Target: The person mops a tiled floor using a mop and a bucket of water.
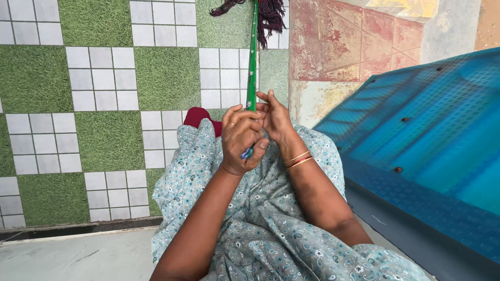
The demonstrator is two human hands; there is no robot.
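Left hand (240, 139): seen at the centre of the frame, curled into a loose fist around the lower end of a green strip (252, 62); a ring is worn on one finger, and a small blue bit is seen poking out under the thumb.
Right hand (274, 117): raised just to the right of the left hand and touching it, fingers bent narrowly toward the strip; whether the strip is actually pinched by these fingers cannot be told.
Green strip: a narrow band held taut, running almost straight up from the hands to the top edge of the frame, slightly right of centre; small pale marks are seen along it.
Tassel (268, 15): a dark maroon bunch of threads is seen at the top of the frame, beside the upper end of the strip.
Bangles (298, 159): thin gold and red bands are worn on the right wrist.
Lap: covered by a pale blue-grey printed cloth (271, 229) filling the lower centre; a dark red patch (200, 118) is seen above it, left of the hands.
Floor mat (104, 88): green turf squares and white tiled squares are laid in a chequer across the left half.
Blue sheet (432, 140): a ribbed, studded blue panel is seen slanting across the right side.
Wall (354, 47): worn red and cream paint is seen at the upper right.
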